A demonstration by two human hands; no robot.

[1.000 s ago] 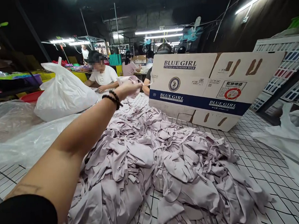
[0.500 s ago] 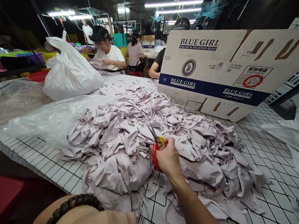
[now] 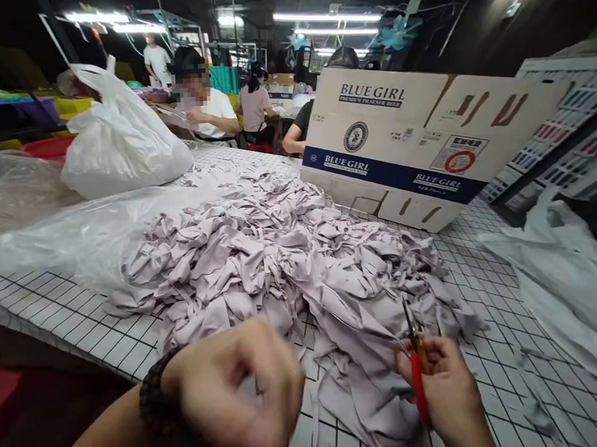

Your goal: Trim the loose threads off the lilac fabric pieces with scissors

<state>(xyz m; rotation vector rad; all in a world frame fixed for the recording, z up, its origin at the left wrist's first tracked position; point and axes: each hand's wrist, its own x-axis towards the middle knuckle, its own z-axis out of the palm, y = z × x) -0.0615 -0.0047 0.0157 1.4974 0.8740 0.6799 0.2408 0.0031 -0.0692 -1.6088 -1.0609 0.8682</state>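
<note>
**Scissors at the fabric pile**

Right hand [image 3: 450,392] grips the scissors [image 3: 416,357], blades up at the near edge of the fabric pile [image 3: 280,264]. Left hand [image 3: 237,393] is blurred and curled; cannot tell if it holds anything. Most of the pile looks unsorted. Beyond the hands: plastic bag [image 3: 119,143] far left, cardboard box [image 3: 414,144] far right, a seated person [image 3: 207,111] behind.

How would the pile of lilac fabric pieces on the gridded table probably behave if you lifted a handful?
The pile of lilac fabric pieces lies crumpled and folded, so a handful would likely hang limp. Thin strips tangle through it, so neighbouring pieces may drag along. It looks light for its bulk.
</note>
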